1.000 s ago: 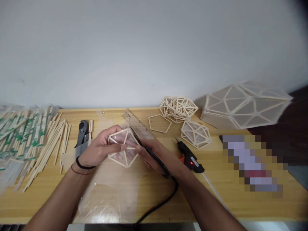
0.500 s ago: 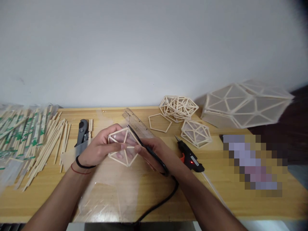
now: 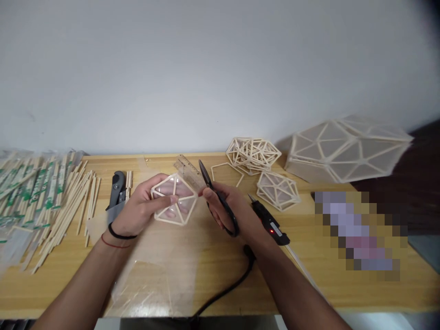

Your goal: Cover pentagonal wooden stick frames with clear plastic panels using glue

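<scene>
My left hand grips a pentagonal frame of wooden sticks, its spokes meeting at the middle and clear film stretched over it. The thumb presses near the centre while fingers show through the film from behind. Beside it, my right hand is closed around black scissors, their blades pointing up and away, apart from the frame. A clear ruler lies on the table just behind the frame. Under my hands is a sheet of clear film.
Loose sticks and wrapped chopsticks lie left, near a grey cutter. At right are a glue gun with a red light, stick frames, a film-covered frame and a large covered structure. A black cable crosses the front.
My right hand has drawn the scissors away from the frame to the right, blades now more upright. The frame has turned and risen slightly in my left hand.
</scene>
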Tool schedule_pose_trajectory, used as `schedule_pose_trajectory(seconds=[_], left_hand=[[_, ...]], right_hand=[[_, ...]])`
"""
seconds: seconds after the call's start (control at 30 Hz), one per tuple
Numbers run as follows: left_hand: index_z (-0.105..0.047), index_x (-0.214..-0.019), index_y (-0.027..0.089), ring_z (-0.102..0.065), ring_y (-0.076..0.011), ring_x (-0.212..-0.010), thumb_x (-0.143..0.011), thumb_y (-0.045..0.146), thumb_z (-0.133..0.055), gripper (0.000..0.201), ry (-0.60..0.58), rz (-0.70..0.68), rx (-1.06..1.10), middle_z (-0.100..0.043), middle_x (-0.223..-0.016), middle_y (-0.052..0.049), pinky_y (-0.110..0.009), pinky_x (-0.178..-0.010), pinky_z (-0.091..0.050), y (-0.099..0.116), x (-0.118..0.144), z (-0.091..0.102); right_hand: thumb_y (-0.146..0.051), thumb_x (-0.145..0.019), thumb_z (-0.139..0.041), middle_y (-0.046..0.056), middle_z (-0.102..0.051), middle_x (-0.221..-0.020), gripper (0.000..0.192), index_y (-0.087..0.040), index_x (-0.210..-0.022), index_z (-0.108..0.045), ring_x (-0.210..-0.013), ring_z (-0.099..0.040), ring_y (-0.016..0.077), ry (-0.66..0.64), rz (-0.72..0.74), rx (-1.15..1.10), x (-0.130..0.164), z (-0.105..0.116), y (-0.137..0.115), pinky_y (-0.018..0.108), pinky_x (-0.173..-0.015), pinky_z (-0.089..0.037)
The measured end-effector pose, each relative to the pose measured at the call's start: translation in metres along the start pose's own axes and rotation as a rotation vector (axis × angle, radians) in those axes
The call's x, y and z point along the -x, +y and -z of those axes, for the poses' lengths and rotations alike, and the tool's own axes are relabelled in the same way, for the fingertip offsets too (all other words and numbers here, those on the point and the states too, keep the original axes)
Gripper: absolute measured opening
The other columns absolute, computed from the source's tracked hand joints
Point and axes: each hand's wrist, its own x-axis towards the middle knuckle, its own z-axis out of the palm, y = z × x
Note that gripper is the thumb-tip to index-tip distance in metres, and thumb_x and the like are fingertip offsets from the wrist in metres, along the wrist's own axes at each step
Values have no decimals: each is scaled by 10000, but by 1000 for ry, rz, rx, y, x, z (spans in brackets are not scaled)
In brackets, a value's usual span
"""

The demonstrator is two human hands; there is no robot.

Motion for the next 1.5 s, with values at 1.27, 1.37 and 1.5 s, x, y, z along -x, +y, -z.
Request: schedule_pose_trajectory(seconds=[1.27,1.37,1.5], left_hand=[[-762,-1047,177,-640,-142,-688,-559,292,-974,545,426,-127,36,-708,-837,7,-255,-608,-592,-1,-10,-5],[-770,-1014,179,-609,-124,-655,-597,287,-960,470,398,-162,-10,-691,-796,23,-225,-590,-555,4,-3,-3],[-769,-1021,170,-597,-114,-655,-648,294,-947,432,372,-119,-52,-684,-793,18,-208,-602,-525,2,19,-10]], right_hand=[[-95,-888,-697,153,-725,-1238,355,-148,-1239,-682,-1168,-671,271,231,45,629,-21,7,16,384,-1042,-497],[-75,-889,-672,148,-695,-1275,355,-171,-1229,-697,-1250,-617,282,207,71,652,-21,6,20,398,-1105,-448],[-87,-918,-646,164,-673,-1248,344,-145,-1250,-712,-1244,-592,305,167,116,640,-19,7,22,415,-1100,-441]])
